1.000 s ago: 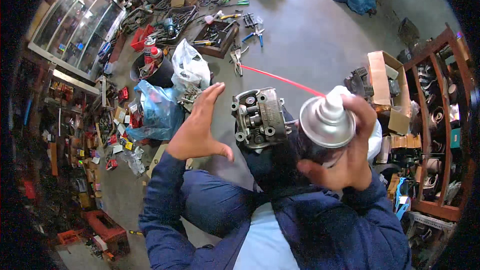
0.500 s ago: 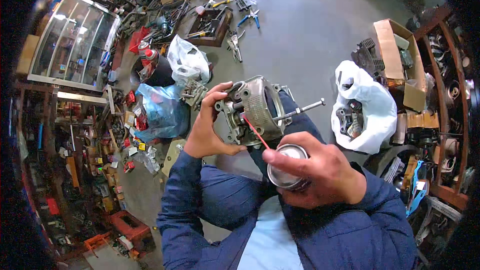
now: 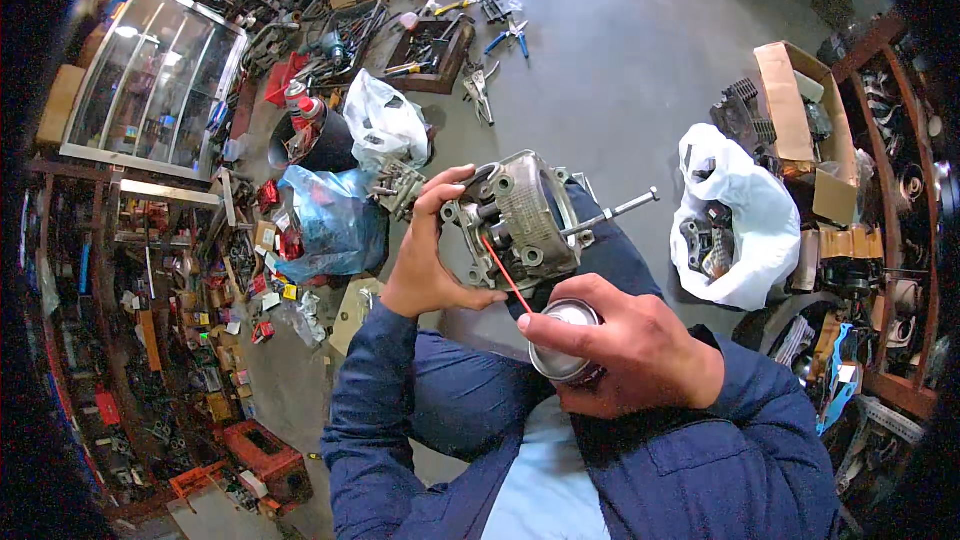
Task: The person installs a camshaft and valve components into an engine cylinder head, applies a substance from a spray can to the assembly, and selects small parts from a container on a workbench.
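Your left hand (image 3: 425, 265) clamps the chunky grey metal casting (image 3: 540, 230), seemingly steadying it, your right hand (image 3: 650, 345) clasping the round silver can (image 3: 558, 368) beside it, thin red straw (image 3: 508, 277) angled in.

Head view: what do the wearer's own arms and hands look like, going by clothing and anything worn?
Both arms are covered by long, dark navy cloth sleeves, the left sleeve and the right sleeve matching and visibly creased. The left hand and right hand are bare, without gloves. No markings can be made out on the sleeves.
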`<state>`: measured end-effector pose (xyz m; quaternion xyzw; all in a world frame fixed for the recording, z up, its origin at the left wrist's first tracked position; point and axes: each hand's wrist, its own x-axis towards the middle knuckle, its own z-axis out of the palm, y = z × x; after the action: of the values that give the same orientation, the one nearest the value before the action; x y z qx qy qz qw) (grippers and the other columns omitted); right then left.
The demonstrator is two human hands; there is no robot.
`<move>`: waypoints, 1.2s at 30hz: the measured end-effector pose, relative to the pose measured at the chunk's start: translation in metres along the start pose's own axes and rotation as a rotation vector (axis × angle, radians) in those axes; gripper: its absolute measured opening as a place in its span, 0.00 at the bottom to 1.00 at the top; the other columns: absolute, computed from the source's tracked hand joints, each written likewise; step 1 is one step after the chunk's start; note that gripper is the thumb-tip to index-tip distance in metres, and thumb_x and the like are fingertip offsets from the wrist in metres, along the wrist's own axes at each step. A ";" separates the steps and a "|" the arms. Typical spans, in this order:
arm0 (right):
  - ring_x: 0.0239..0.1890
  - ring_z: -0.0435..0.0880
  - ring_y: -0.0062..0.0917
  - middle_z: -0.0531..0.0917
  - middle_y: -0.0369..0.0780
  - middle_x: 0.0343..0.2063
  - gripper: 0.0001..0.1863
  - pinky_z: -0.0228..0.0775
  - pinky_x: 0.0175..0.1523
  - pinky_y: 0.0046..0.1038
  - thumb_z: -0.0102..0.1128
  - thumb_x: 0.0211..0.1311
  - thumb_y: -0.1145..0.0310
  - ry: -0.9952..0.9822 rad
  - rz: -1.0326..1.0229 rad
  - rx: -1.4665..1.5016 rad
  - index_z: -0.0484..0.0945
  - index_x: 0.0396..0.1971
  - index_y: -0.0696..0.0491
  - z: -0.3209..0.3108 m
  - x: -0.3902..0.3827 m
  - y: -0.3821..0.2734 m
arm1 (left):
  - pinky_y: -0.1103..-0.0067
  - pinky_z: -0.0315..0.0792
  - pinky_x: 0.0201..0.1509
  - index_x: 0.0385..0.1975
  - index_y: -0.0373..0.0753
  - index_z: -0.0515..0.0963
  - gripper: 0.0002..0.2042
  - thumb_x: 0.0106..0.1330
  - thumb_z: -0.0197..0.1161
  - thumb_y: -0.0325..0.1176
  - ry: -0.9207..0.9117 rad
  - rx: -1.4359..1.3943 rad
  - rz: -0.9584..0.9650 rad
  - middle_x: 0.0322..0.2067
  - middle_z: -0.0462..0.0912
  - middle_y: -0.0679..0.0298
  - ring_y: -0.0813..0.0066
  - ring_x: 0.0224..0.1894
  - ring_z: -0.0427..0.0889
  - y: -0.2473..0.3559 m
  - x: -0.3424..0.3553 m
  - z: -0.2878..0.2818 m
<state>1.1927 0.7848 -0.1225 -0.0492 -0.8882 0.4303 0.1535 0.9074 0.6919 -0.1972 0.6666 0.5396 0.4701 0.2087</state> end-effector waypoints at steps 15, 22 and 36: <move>0.38 0.86 0.47 0.77 0.48 0.50 0.43 0.83 0.41 0.41 0.76 0.43 0.65 0.004 -0.001 0.069 0.72 0.66 0.37 -0.009 0.004 -0.002 | 0.63 0.61 0.75 0.66 0.44 0.60 0.57 0.31 0.89 0.41 0.008 0.035 -0.046 0.69 0.64 0.49 0.52 0.71 0.66 0.000 -0.005 -0.004; 0.39 0.86 0.50 0.78 0.49 0.51 0.43 0.83 0.42 0.43 0.76 0.44 0.65 0.007 0.009 0.082 0.72 0.66 0.38 -0.011 0.002 0.000 | 0.63 0.61 0.75 0.66 0.43 0.60 0.56 0.31 0.89 0.41 0.012 0.027 -0.033 0.69 0.63 0.48 0.52 0.71 0.65 0.003 -0.004 -0.002; 0.52 0.83 0.47 0.77 0.52 0.55 0.44 0.78 0.54 0.41 0.79 0.45 0.64 0.225 -0.039 0.250 0.71 0.67 0.45 -0.035 -0.023 0.008 | 0.61 0.60 0.75 0.66 0.43 0.56 0.58 0.32 0.90 0.44 0.007 0.046 -0.049 0.69 0.62 0.47 0.50 0.71 0.65 0.006 -0.007 0.002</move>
<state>1.2254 0.8111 -0.1139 -0.0601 -0.8057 0.5262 0.2652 0.9127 0.6841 -0.1959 0.6561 0.5671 0.4546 0.2030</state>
